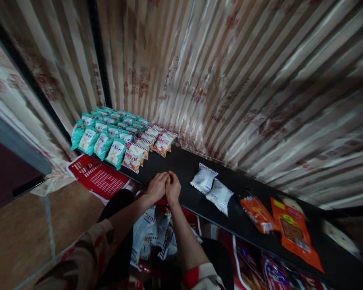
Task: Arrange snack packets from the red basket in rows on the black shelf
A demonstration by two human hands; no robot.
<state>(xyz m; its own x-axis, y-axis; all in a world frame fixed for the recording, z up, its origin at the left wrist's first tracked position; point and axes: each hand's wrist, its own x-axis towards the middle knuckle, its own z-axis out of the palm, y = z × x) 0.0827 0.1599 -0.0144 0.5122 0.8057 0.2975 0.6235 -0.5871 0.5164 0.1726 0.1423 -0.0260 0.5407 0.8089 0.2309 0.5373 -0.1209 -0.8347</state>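
My left hand (157,186) and my right hand (172,188) meet at the front edge of the black shelf (157,161). Their fingers are curled and pressed together, and whatever lies between them, if anything, is hidden. Just beyond, to the left, stand white-and-orange snack bags (134,157) with striped edges. Beside these are rows of teal snack bags (116,153). Two silvery snack bags (204,178) lie on the shelf right of my hands. Below my forearms, more silvery bags (143,233) fill a red basket.
A red basket (99,177) stands on the floor at the left. Orange snack packs (295,229) lie farther right on the shelf. Under the shelf's right part sits another basket with purple packs (275,274). A pleated curtain (199,80) hangs behind.
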